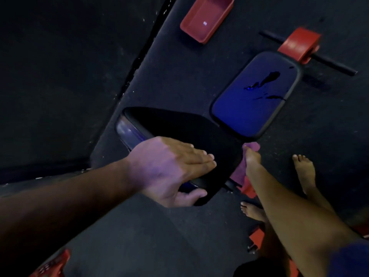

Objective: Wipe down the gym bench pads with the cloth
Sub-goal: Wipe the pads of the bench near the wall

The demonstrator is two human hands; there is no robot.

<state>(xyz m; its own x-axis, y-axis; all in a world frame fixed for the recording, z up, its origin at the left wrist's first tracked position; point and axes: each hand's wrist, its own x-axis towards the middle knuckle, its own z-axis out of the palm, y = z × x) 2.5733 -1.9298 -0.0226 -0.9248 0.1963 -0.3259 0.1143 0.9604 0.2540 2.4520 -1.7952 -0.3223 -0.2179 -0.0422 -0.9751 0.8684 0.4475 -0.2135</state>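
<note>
Cloth (240, 170), pink and limp, is pinched by the right hand (252, 158) beside the dark back pad (179, 132); best bunched for grip. Left hand (169, 168) is laid on that pad, fingers together, thumb under its edge. Wet patches show on the seat pad (253, 98).

Seat pad (255, 92): smooth glossy upholstery, wet streaks on top. Back pad (179, 132): matt black, smooth. Cloth (239, 170): soft pink fabric. Floor mat (159, 236): rough speckled rubber. Red tub (207, 17): smooth plastic.

Dark rubber floor (60, 66) (dimly lit).
</note>
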